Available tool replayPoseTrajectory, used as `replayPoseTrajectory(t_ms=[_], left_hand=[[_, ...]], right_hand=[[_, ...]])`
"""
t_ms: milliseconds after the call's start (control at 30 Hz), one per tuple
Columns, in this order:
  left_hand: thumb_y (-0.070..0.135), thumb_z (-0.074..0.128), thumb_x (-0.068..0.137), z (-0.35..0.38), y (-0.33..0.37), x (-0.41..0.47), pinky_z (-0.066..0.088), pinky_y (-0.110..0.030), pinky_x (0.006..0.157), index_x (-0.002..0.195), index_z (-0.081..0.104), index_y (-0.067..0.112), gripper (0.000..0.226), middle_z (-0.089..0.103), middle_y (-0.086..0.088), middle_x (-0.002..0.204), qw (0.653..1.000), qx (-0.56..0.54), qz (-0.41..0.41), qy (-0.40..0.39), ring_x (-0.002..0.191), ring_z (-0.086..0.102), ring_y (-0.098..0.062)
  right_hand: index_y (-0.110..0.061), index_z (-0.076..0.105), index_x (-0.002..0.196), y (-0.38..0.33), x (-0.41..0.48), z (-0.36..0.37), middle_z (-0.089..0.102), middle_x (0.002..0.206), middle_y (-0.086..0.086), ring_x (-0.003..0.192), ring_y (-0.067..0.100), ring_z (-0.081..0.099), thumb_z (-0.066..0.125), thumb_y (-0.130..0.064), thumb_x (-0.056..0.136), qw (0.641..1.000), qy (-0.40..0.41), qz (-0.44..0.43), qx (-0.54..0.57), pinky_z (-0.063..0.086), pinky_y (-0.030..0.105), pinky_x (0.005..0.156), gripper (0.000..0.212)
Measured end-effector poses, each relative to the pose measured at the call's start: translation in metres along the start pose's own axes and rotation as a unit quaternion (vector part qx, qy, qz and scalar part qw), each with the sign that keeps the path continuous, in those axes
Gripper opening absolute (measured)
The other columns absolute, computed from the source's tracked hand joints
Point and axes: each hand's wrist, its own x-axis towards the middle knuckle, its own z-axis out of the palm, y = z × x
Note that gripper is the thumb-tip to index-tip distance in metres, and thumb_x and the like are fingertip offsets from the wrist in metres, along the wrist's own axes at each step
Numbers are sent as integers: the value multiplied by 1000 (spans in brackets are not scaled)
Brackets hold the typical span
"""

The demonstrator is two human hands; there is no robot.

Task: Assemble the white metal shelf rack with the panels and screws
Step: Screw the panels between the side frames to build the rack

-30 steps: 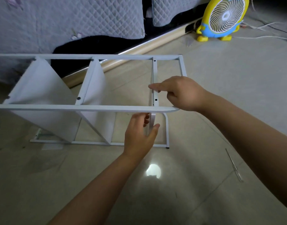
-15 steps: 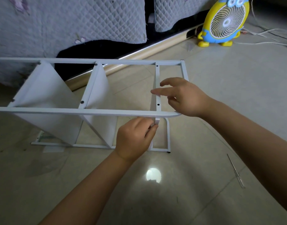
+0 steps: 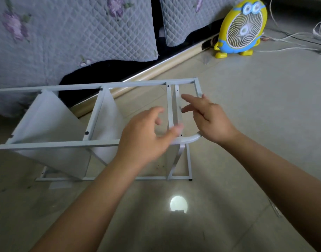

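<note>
The white metal rack frame (image 3: 56,144) lies on its side on the tiled floor. Two white panels (image 3: 47,128) stand fixed in its left bays. A third panel (image 3: 178,106) shows edge-on just right of the last crossbar (image 3: 169,106), its flange with small holes facing up. My left hand (image 3: 147,133) hovers over the near rail with spread fingers, its thumb against the panel's near end. My right hand (image 3: 208,117) is right of the panel, straight fingertips touching its flange. Neither hand holds a screw.
A thin metal tool (image 3: 275,209) lies on the floor at the right. A yellow cartoon fan (image 3: 243,26) and loose cables (image 3: 292,37) are at the back right. A quilt-draped bed (image 3: 74,33) runs behind the rack.
My left hand rose from under the near rail to above it. The third panel's edge came up beside the crossbar. My right hand shifted right and straightened its fingers.
</note>
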Motion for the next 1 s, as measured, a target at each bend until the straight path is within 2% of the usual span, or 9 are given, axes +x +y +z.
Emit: replayPoseTrajectory(t_ms=[67,133,267,367,467,600,767,933,1000], left_hand=[[44,45,93,-1,0,26,40,-25,71,100,58,17,32,58,7,87,974,-176,-139,-14,79,55,-9],[38,40,97,4,-3,54,44,-27,66,102,57,12,32,61,-1,88,929,-282,-239,-28,74,58,-13],[39,43,96,4,3,86,46,-25,58,115,53,9,37,59,-4,91,901,-316,-292,-57,76,58,-14],[39,50,93,5,4,92,48,-25,56,104,52,13,28,55,-2,86,887,-331,-318,-50,72,58,-15],[41,62,85,16,1,90,50,-27,60,92,52,14,31,58,-4,92,929,-233,-282,-60,79,59,-20],[36,68,77,26,6,86,54,-37,73,72,48,16,28,54,-4,79,969,-103,-214,-68,74,58,-23],[14,56,77,34,11,88,39,-25,50,60,42,9,22,46,-2,58,974,5,-211,-85,59,51,-24],[17,49,87,37,23,92,28,-25,44,73,45,11,15,44,1,65,967,132,-192,-99,63,46,-21],[16,45,90,40,23,92,29,-26,45,72,44,11,19,44,0,66,962,165,-190,-104,68,48,-23]], right_hand=[[-9,35,139,1,2,-1,66,111,5,122,13,43,31,-4,84,999,-41,13,8,10,6,102,56],[-12,29,142,3,4,-2,65,114,4,125,12,39,34,4,89,997,-61,33,30,18,0,93,55],[-7,40,133,2,7,-4,64,117,4,117,12,44,36,10,85,995,-92,32,22,21,-6,81,51],[-1,53,115,4,7,-6,63,113,4,113,13,52,37,13,79,995,-94,14,27,29,5,89,42],[0,61,107,6,0,2,59,110,5,118,10,43,36,0,77,999,2,14,45,28,4,89,39],[5,60,105,13,-8,11,56,122,18,119,20,41,35,-14,79,991,115,17,64,29,20,99,41],[-1,33,137,12,-15,12,39,141,9,123,8,37,32,-21,84,979,111,88,143,26,4,100,57],[1,32,138,17,-14,16,36,144,14,132,24,39,31,-21,87,976,109,83,169,30,41,110,56],[0,33,138,19,-15,14,35,145,13,131,24,39,31,-22,88,977,101,76,174,30,38,111,55]])
